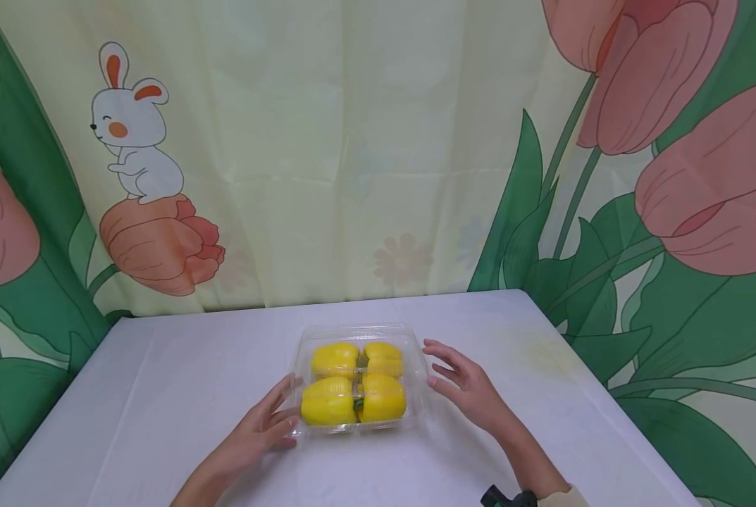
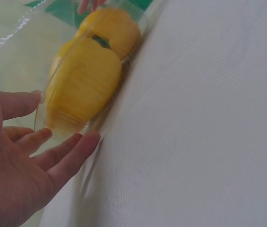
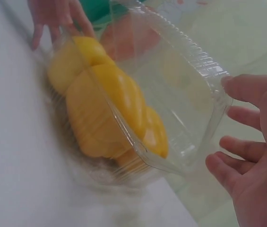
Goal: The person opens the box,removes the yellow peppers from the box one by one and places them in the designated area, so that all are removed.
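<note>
A clear plastic clamshell box [image 1: 352, 329] sits on the white-covered table, holding several yellow bell peppers [image 1: 329, 403] side by side. Their green stems show through the plastic. Its clear lid [image 3: 197, 59] rises above the peppers in the right wrist view. My left hand [image 1: 258, 428] is at the box's left side, fingers spread and extended, with the thumb right at the rim in the left wrist view. On the other side, my right hand [image 1: 473, 396] has its fingers loosely bent beside the right edge, thumb tip close to the lid's corner in the right wrist view.
The white tablecloth [image 1: 187, 373] spreads around the box on all sides. Behind the table hangs a curtain [image 1: 289, 211] printed with a rabbit, tulips and leaves. A black device [image 1: 507, 497] is by the right wrist, at a light sleeve cuff [image 1: 561, 498].
</note>
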